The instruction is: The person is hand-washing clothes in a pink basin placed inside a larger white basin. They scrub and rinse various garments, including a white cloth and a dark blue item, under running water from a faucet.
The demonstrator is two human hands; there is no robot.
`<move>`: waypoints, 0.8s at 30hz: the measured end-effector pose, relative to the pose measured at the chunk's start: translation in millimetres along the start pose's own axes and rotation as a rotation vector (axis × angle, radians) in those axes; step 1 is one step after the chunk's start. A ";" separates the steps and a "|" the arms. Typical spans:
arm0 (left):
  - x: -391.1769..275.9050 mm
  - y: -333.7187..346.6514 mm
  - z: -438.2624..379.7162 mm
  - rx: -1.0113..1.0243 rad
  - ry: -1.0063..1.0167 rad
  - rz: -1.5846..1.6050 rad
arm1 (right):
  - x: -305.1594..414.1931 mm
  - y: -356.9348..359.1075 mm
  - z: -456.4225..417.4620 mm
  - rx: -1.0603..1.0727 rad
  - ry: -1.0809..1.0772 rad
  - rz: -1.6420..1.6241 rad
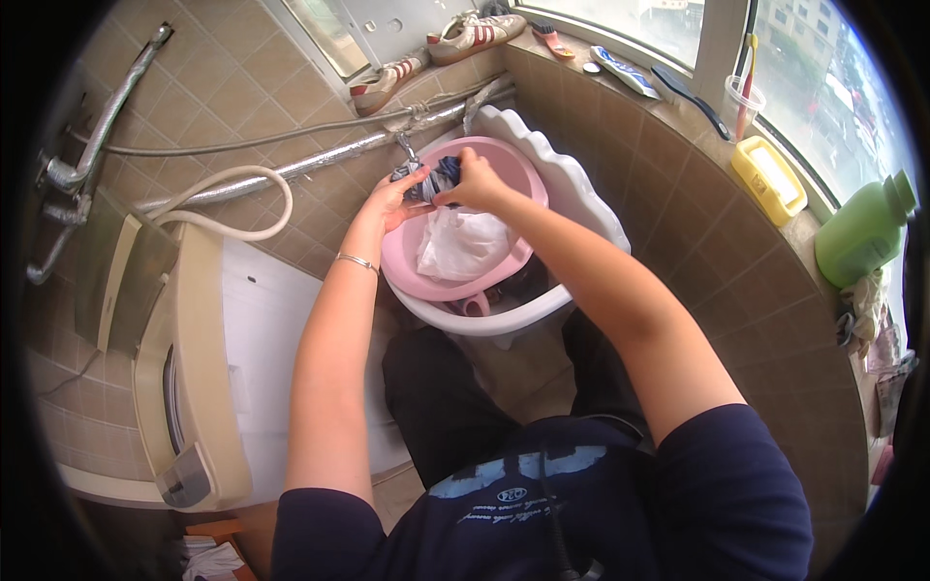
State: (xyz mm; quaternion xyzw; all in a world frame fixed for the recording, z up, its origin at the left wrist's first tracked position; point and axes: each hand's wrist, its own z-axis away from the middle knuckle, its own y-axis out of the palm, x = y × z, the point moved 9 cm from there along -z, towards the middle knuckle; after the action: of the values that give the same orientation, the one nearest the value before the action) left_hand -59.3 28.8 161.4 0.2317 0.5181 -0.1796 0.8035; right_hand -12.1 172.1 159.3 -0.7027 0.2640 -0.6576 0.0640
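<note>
My left hand (pixel 396 197) and my right hand (pixel 472 181) hold a bunched blue and grey striped cloth (pixel 434 180) between them, below a metal tap (pixel 408 149). Under the hands a pink plastic basin (pixel 519 163) rests in a white scalloped sink (pixel 596 210). A wet white cloth (pixel 465 243) lies in the basin, beneath the held cloth. Part of a pink handled item (pixel 476 305) and something dark show between the basin and the sink's near rim. Water running from the tap cannot be made out.
A washing machine (pixel 261 305) and a cream hose (pixel 283 207) are at the left. Sneakers (pixel 476 38) stand on the back ledge. On the window sill are a scrubbing brush (pixel 554 41), a toothpaste tube (pixel 623 71), a dark-handled brush (pixel 690 98), a yellow soap dish (pixel 752 194) and a green detergent bottle (pixel 861 236).
</note>
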 end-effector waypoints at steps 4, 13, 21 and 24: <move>-33.3 -1.3 27.6 -0.043 0.277 -0.085 | -32.0 -42.6 22.2 0.009 0.398 -0.775; -112.2 71.0 65.1 -0.227 0.789 -0.518 | 41.6 -118.4 47.2 -0.103 -0.070 0.359; -150.3 189.6 107.8 0.069 0.864 -0.479 | 102.0 -200.2 89.8 0.025 -0.312 -0.110; -136.5 214.7 100.9 0.121 0.905 -0.474 | 96.9 -205.0 100.0 0.121 -0.203 -0.200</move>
State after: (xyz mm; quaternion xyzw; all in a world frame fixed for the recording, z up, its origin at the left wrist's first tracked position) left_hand 75.4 156.9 362.3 0.2084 0.8409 -0.2684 0.4212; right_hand 142.1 277.1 322.4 -0.7834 0.1446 -0.6008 0.0667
